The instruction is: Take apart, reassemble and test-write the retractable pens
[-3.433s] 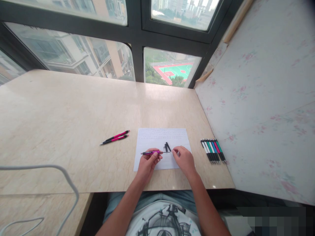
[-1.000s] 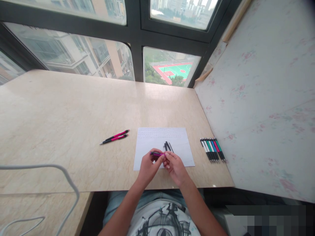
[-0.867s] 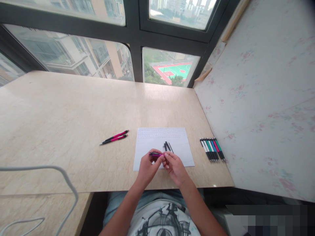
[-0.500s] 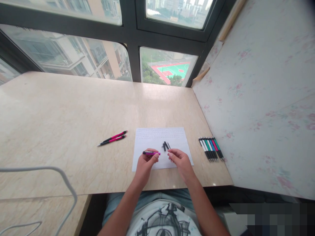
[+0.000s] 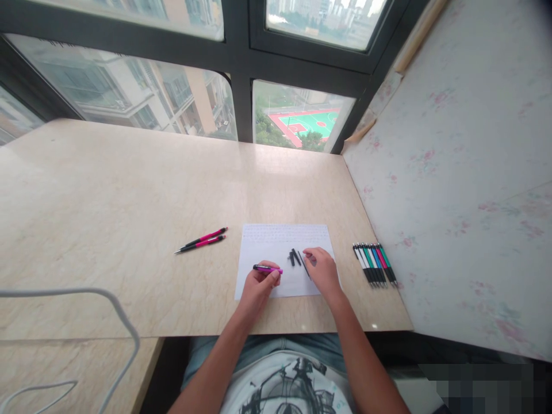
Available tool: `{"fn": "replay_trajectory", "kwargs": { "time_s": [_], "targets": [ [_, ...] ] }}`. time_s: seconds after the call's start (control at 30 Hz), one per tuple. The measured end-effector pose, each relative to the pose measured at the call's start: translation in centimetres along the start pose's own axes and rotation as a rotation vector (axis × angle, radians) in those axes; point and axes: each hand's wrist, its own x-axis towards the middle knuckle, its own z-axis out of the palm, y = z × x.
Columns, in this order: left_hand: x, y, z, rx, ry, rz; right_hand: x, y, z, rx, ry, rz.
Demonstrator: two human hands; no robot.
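Far to the left of both hands, a bent white wire frame sits at the near corner of the marble table. Closer, but still well to the left of the left fingers, two pink pens lie side by side on the table, touching each other, with their tips pointing to the left.

The left hand rests on the near part of a white paper sheet. Its thumb and first fingers are closed in a pinch on a pink pen barrel, which lies almost level and sticks out to the left of the fingertips. The other fingers are curled under.

Just to the right of the barrel, between the two hands, small black pen parts lie on the sheet, and beside them a thin dark refill lies at an angle. The right hand is over the right part of the sheet. Its fingertips are bent down at the black parts and the refill; I cannot tell if they already grip something or only touch it.

To the right of the right hand, apart from it, a row of pens in white, green, blue and pink lies on the table, packed close together, near the wall panel.
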Motion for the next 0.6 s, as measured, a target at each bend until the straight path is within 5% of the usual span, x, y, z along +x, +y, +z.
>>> {"fn": "replay_trajectory", "kwargs": {
  "time_s": [0.37, 0.6],
  "targets": [
    [0.0, 0.0, 0.0, 0.018, 0.009, -0.005, -1.4, -0.2, -1.6, 0.246, 0.078, 0.206],
    [-0.2, 0.3, 0.6, 0.222, 0.043, 0.078, -4.0, -4.5, -0.2, 0.993, -0.178, 0.450]
  ]
}}
